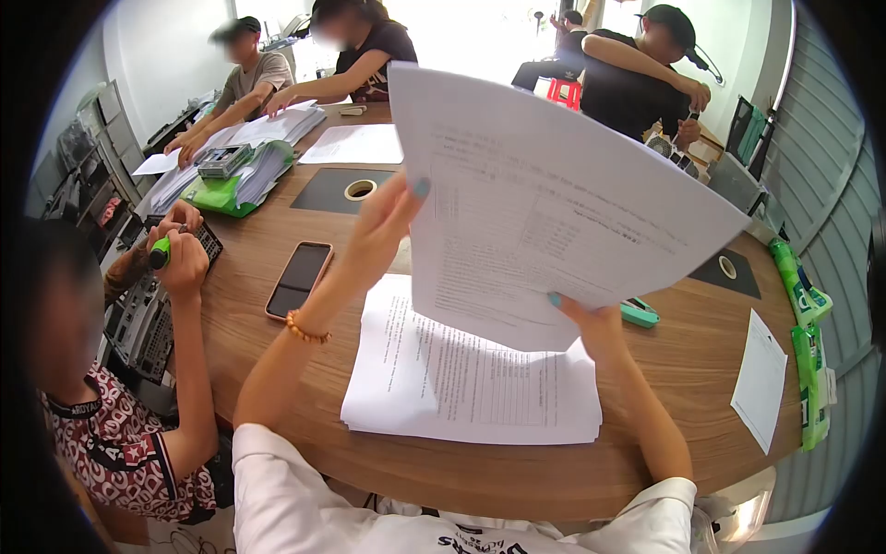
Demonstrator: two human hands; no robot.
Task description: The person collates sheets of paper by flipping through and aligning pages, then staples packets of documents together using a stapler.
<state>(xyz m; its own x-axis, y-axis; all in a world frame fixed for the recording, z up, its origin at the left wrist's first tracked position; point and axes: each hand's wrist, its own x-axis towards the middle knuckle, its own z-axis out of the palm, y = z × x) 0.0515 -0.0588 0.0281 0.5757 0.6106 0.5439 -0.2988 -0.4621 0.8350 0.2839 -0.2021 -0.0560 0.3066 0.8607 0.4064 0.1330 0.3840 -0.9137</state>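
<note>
Printed sheets (544,194) are held up, tilted, above the table. My left hand (389,222) pinches their left edge, thumb on the near face. At their bottom edge, my right hand (595,331) grips them between thumb and fingers, which are partly hidden behind the paper. Under the raised sheets lies a stack of printed paper (461,392) near the table's front edge. A teal stapler (640,313) sits just beyond my right hand. To the left of my left forearm rests a phone (300,280) in a pinkish case.
The wooden table (249,355) bears a tape roll (361,189), a green-wrapped paper pile (226,189), a single sheet (760,380) and green packages (810,369). A person (138,443) at the left holds a green tool (161,253). Other people are across the table.
</note>
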